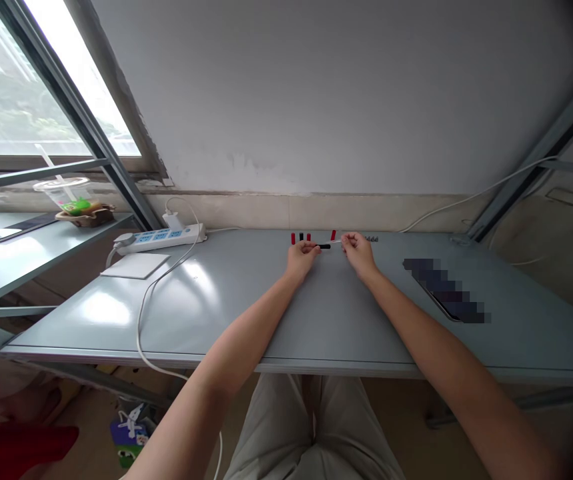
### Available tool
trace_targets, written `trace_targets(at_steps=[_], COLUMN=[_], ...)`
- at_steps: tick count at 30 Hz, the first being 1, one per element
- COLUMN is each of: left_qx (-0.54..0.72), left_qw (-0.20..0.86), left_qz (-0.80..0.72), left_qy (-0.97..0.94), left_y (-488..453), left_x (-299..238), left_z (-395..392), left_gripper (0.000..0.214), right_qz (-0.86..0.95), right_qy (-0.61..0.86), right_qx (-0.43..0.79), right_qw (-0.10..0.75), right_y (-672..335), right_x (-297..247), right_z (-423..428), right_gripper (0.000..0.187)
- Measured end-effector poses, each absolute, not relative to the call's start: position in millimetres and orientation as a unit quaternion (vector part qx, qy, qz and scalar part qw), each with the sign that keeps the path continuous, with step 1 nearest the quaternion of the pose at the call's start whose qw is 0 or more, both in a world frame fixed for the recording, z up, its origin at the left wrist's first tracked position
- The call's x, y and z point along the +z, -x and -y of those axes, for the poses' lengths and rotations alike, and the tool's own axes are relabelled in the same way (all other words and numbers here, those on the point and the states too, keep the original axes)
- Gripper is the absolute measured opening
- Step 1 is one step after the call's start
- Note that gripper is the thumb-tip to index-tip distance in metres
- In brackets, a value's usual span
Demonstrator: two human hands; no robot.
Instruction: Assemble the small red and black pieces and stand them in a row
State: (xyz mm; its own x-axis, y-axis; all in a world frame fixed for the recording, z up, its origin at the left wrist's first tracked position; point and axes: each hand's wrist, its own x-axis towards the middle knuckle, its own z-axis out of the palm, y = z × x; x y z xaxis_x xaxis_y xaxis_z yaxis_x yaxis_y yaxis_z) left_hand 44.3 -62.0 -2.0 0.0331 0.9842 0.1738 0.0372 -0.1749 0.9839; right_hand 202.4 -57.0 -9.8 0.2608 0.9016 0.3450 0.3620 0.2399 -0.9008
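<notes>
My left hand [301, 259] is closed on a small black rod-shaped piece [324, 247], which sticks out to the right of its fingertips. Facing it, my right hand [357, 252] pinches a thin, pale, pin-like piece [336, 241] that points left. The two pieces come close together; whether they touch I cannot tell. Just behind my left hand stand a red cylinder [293, 238], a black one [301, 237] and another red one [309, 237]. A tilted red cylinder [333, 235] is between my hands. Several small dark pieces [374, 239] lie by my right hand, partly hidden.
The grey table [266, 313] runs along a wall. On its left are a power strip [161, 239], a white flat square [136, 266] and a trailing white cable [141, 313]. A blurred-out dark flat device [443, 290] lies right. A plastic cup [69, 193] stands on the side shelf.
</notes>
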Motion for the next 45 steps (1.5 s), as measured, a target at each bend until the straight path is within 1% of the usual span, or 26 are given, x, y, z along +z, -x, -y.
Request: trace_targets(at_steps=[3, 7, 13, 20, 26, 30, 34, 38, 41, 45], left_qx=[0.535, 0.543, 0.512, 0.504, 0.485, 0.479, 0.480, 0.508, 0.536, 0.545], left_qw=[0.470, 0.484, 0.513, 0.539, 0.548, 0.544, 0.542, 0.518, 0.506, 0.495], left_qz=[-0.453, -0.446, -0.462, -0.454, -0.436, -0.439, -0.440, -0.446, -0.435, -0.432], left_qy=[-0.536, -0.521, -0.511, -0.500, -0.524, -0.530, -0.532, -0.524, -0.517, -0.521], left_y=[-43, -42, -42, -43, -45, -44, -44, -45, -46, -46], left_x=[-1, 0, 9, 15, 16, 17, 15, 9, 2, -2], left_z=[63, 63, 69, 75, 79, 81, 79, 73, 66, 63], left_gripper=[0.012, 0.012, 0.010, 0.007, 0.007, 0.006, 0.007, 0.006, 0.006, 0.008], right_qz=[0.514, 0.473, 0.463, 0.498, 0.518, 0.517, 0.533, 0.603, 0.679, 0.761], right_qy=[0.571, 0.556, 0.526, 0.487, 0.475, 0.489, 0.499, 0.497, 0.498, 0.508], right_qx=[0.277, 0.312, 0.366, 0.425, 0.436, 0.437, 0.431, 0.384, 0.291, 0.145], right_qw=[0.577, 0.608, 0.612, 0.578, 0.562, 0.550, 0.531, 0.491, 0.454, 0.378], right_y=[-205, -207, -208, -207, -198, -196, -198, -202, -205, -208], right_x=[-11, -10, -9, -10, -3, 1, 0, -5, -9, -11], right_z=[55, 55, 56, 59, 67, 71, 69, 65, 62, 63], right_gripper=[0.030, 0.026, 0.028, 0.034, 0.036, 0.035, 0.030, 0.020, 0.015, 0.013])
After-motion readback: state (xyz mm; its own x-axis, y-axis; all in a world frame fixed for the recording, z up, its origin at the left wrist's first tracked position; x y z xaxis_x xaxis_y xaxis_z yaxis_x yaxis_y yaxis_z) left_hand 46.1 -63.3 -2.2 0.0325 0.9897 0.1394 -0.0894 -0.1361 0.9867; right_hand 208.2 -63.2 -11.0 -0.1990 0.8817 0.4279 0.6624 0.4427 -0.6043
